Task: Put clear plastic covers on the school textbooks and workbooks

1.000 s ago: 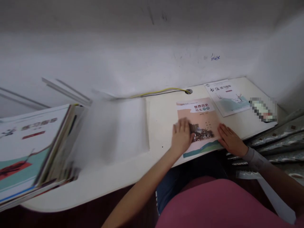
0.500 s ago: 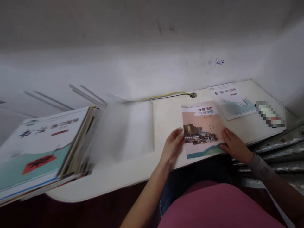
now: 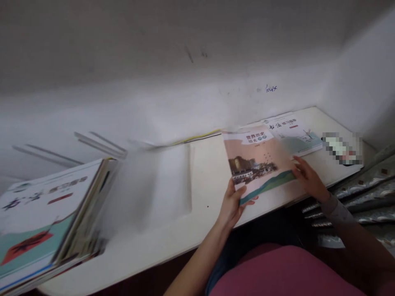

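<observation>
A pink booklet (image 3: 256,164) with a fortress picture and a green-blue band is tilted up a little above the white desk. My left hand (image 3: 233,201) is closed on its lower left corner, thumb on the cover and fingers beneath. At the lower right edge, my right hand (image 3: 308,176) has its bent fingers and thumb around the margin; the edge there is blurred. Partly behind the pink booklet lies a white-and-green calligraphy booklet (image 3: 298,133).
On the left stands a stack of books (image 3: 40,213) with a calligraphy booklet on top. Beside it is a blurred, see-through sheet-like shape (image 3: 166,185). A pixelated phone-like object (image 3: 342,150) lies at the desk's right end. A yellow cable (image 3: 197,137) runs along the wall.
The pink booklet has risen off the desk and tilted, now covering the cable hole. My left hand has moved to its lower left corner. The view has shifted slightly.
</observation>
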A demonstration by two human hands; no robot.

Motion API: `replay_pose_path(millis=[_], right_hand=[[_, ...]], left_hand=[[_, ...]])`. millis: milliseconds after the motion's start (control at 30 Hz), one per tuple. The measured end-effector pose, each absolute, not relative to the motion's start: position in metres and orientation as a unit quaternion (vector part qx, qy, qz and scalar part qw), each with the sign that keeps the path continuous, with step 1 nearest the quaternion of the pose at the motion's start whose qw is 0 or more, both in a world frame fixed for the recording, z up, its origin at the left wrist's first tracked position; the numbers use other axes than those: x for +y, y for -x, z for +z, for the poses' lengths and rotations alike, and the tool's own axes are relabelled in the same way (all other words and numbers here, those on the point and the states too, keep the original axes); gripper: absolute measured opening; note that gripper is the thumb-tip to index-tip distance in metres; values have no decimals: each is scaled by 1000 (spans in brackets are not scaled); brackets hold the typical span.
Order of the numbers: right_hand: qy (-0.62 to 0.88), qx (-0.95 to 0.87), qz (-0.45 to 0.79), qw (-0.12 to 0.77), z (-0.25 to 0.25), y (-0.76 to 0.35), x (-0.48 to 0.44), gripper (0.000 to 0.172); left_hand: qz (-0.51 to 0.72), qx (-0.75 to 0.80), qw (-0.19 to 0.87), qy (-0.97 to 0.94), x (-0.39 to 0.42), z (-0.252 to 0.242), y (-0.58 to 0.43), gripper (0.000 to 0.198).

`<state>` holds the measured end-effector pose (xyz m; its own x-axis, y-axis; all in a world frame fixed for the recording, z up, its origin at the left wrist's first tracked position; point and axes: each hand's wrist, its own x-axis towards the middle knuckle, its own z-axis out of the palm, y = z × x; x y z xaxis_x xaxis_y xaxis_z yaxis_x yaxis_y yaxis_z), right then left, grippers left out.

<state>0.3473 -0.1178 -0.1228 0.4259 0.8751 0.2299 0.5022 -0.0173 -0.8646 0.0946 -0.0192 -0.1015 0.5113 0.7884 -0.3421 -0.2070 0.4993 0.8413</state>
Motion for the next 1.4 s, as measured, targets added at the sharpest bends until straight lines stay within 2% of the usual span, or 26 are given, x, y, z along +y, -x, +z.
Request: replay_pose_path(millis=[133,233,300,433,667,800,933,1067,1167,1233,1400], right_hand=[[628,-279,205,696,-117,-376,-114,50],[574,-239,268,736,-124,-393,-108,33],[576,-258,301,715,-132,-405,-102,27],[600,-272,310,685,-142,-433,-87,27],[616,-276,355,647,-148,-465,-76,27],[622,-244,389,634,-144,-469,-72,19],[639,-209,424,607,-132,-475,-71,9],[665,-192,473,545,-121,-478,-85,19],[687,-181,514,481,-118,-468,-101,29],[684,-204,527,461,-117,-450,-107,28],[660,-409,486,400,-110,-372,-85,36]], left_hand=[[289,311,820,-382,1,-106,-171,48],[265,295,837,-377,9,-109,-231,41],[260,294,836,-383,11,-110,-263,41],[242,298,828,-409,18,-111,-296,40],[122,327,787,-509,54,-119,-299,32],[47,338,736,-584,70,-122,-299,24],[5,341,683,-646,71,-118,-297,29],[-5,334,624,-706,65,-103,-270,32],[6,326,559,-763,67,-87,-223,30],[21,340,491,-802,72,-75,-182,29],[43,476,249,-842,84,-60,-78,17]])
